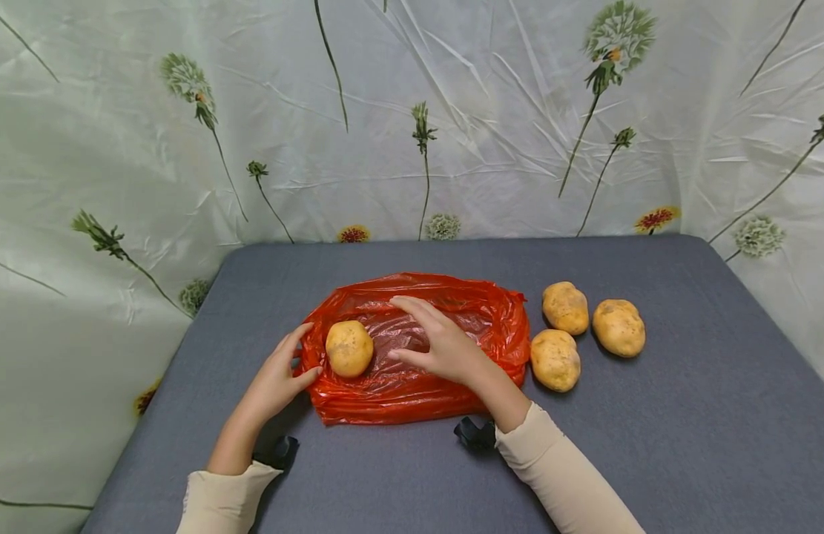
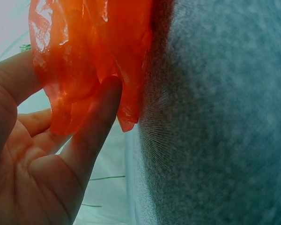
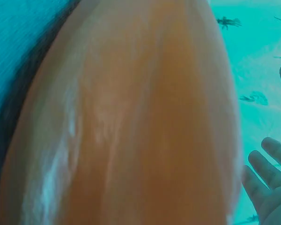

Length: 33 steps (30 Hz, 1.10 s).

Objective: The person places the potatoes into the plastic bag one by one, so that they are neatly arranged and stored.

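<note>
A red plastic bag (image 1: 412, 400) lies spread on the table, its rim turned outward. One potato (image 1: 349, 348) sits inside at the bag's left end. My left hand (image 1: 278, 382) holds the bag's left side, thumb near the front corner and forefinger at the rim. The left wrist view shows the red plastic (image 2: 70, 61) between its thumb and fingers. My right hand (image 1: 445, 343) hovers over the middle of the bag, thumb and fingers spread apart, with nothing in it. A blurred orange-brown surface (image 3: 140, 122) fills most of the right wrist view.
Three more potatoes lie right of the bag: one at the back (image 1: 565, 308), one in front (image 1: 555, 360) close to the bag's edge, one farther right (image 1: 618, 328). The grey table (image 1: 685, 445) ends at a flower-printed curtain (image 1: 492, 148). Black wrist mounts sit below both wrists.
</note>
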Tool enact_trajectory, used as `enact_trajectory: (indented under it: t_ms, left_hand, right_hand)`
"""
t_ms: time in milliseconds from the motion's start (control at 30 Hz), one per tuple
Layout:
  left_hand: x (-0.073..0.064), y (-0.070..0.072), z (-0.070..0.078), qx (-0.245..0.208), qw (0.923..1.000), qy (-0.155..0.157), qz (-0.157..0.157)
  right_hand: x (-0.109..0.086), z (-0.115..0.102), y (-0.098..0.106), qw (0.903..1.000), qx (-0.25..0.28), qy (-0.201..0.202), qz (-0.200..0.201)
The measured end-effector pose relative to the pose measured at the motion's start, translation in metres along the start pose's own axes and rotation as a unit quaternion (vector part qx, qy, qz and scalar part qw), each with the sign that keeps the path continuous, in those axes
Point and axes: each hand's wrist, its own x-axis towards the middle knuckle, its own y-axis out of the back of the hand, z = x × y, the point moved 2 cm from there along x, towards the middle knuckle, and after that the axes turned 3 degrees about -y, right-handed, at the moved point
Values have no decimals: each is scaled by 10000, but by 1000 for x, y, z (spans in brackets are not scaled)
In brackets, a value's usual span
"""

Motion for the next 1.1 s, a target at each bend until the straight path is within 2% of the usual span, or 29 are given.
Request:
enact_trajectory:
  t_ms: [333,533,1100]
  left_hand:
    - [0,0,1,73,9999,-52,76]
    - [0,0,1,85,9999,-27,55]
    - [-1,1,2,84,9999,-36,89]
  right_hand:
    - [-24,11,29,9980,-130,319,524]
    - [-43,17,48,9979,-303,109,567]
    - [-102,49,88,9893,-870,81,1168]
